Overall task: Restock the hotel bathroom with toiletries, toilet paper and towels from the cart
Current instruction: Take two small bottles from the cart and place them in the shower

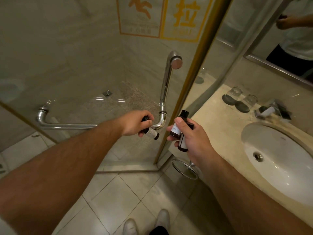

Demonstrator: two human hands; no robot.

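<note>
Dark bottle [153, 132] gripped in left hand [134, 123] by chrome shower handle [165, 89], right hand [191, 139] gripping two bottles [176, 131]

You have three bottles [152, 132], all left of the sink [254, 131]: one in your left hand [135, 122], two in your right hand [191, 141]. Behind the sink, two glasses [236, 93] sit on two coasters [229, 99]. Up and left of it, two stickers [140, 16] and one handle [166, 85].
</note>
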